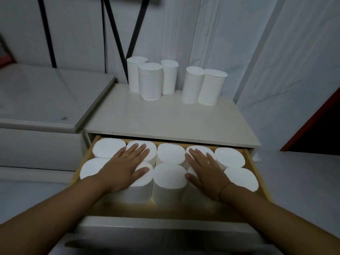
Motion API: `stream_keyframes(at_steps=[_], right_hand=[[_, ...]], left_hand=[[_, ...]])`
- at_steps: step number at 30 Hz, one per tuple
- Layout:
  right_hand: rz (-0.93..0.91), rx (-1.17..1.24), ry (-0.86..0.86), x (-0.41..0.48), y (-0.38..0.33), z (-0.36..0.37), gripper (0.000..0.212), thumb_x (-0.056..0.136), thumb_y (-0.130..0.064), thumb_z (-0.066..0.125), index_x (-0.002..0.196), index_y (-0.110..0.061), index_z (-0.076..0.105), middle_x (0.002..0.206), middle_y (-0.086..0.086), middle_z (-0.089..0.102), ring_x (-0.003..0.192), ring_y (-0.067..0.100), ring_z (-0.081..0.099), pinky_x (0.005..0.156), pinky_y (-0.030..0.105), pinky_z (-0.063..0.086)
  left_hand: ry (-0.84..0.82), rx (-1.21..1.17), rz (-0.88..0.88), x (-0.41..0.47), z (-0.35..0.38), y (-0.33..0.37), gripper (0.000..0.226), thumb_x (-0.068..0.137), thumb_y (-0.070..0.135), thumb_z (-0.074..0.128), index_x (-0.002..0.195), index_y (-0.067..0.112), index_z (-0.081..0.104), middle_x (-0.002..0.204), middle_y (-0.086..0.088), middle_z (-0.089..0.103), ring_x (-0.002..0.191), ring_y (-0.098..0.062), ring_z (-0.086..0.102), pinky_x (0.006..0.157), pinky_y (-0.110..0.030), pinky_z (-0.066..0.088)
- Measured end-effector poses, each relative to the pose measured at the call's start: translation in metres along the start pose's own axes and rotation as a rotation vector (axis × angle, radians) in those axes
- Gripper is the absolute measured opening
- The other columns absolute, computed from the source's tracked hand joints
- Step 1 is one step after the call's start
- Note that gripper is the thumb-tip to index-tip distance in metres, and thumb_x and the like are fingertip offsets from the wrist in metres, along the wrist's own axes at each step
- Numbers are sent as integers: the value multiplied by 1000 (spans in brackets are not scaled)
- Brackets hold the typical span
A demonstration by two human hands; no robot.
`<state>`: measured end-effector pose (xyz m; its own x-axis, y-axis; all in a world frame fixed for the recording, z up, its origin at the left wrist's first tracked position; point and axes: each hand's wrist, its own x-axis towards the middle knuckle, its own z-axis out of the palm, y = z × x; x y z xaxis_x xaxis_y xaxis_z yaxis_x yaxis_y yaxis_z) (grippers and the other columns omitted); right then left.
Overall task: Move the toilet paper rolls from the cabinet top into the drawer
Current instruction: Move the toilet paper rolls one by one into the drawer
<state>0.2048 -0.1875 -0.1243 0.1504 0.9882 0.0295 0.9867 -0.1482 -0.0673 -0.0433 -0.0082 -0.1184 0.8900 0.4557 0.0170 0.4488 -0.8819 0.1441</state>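
Observation:
Several white toilet paper rolls (170,174) stand upright in two rows inside the open wooden drawer (260,178). My left hand (123,165) lies flat, fingers spread, on the tops of the rolls in the left half of the drawer. My right hand (204,167) lies flat the same way on rolls in the right half. Neither hand grips anything. On the cabinet top (165,118) several more rolls stand upright at the back: a group of three (150,81) on the left and a pair (204,86) on the right.
A low white padded unit (46,100) adjoins the cabinet on the left. White wall panels rise behind and to the right. The drawer's white front (165,227) juts toward me. A dark doorway with a red edge (316,122) is at far right.

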Motion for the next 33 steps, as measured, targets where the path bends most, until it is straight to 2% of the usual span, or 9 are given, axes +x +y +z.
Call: stream_keyframes(at_steps=[3,7,10,12,16,20,26,30,33], right_hand=[[-17,-14,4,0,-1,-2,79,81,-71,-1,148,-28,4,158,-4,1,145,14,-4,114,32,-11],[-54,100,-27,9,-14,-19,74,86,-65,15,147,-23,12,158,-1,9,145,14,3,117,29,-3],[-39,321,157,44,-37,-49,59,91,-54,33,138,-20,36,147,2,36,136,17,29,112,29,22],[-43,395,320,80,-50,-71,45,92,-44,42,129,-18,45,137,3,45,127,18,38,103,25,28],[-49,318,395,167,-58,-103,53,93,-38,48,137,-12,37,145,10,36,134,25,30,112,35,23],[41,178,374,245,-48,-119,68,92,-48,44,146,-15,20,155,11,17,142,28,13,116,41,10],[141,4,293,317,-36,-120,76,89,-58,38,148,-21,8,157,10,7,144,27,4,117,45,3],[155,12,322,335,-33,-119,74,86,-57,46,145,-21,19,156,10,10,144,28,6,116,47,4],[111,71,416,341,-30,-130,64,77,-53,62,125,-17,39,154,11,17,142,31,13,116,48,9]], left_hand=[[4,8,-42,-13,-1,-15,65,89,63,4,143,35,-18,155,12,-18,142,-5,-22,114,-27,-15],[4,13,-115,-29,-4,-33,75,78,72,-14,143,35,-19,153,14,-22,141,-4,-24,114,-26,-16],[16,30,-162,-39,-8,-47,72,81,69,-13,144,34,-18,154,13,-21,141,-6,-25,115,-27,-16],[31,19,-192,-43,-9,-51,67,88,66,-8,145,33,-16,155,12,-19,140,-5,-26,114,-26,-18],[71,-41,-245,-46,-8,-48,71,88,70,-3,147,32,-9,155,13,-16,141,-6,-23,114,-26,-16],[100,-70,-251,-44,-6,-50,73,86,69,-5,148,32,-7,156,13,-13,142,-6,-20,117,-29,-12],[95,-69,-251,-42,-5,-50,75,83,69,-12,149,34,-9,156,14,-17,141,-5,-26,118,-31,-13],[85,-88,-257,-40,-7,-50,73,83,68,-11,148,35,-11,156,14,-19,140,-5,-28,118,-31,-14],[79,-95,-264,-40,-6,-51,73,82,67,-12,148,36,-12,156,15,-20,140,-5,-28,119,-34,-12]])
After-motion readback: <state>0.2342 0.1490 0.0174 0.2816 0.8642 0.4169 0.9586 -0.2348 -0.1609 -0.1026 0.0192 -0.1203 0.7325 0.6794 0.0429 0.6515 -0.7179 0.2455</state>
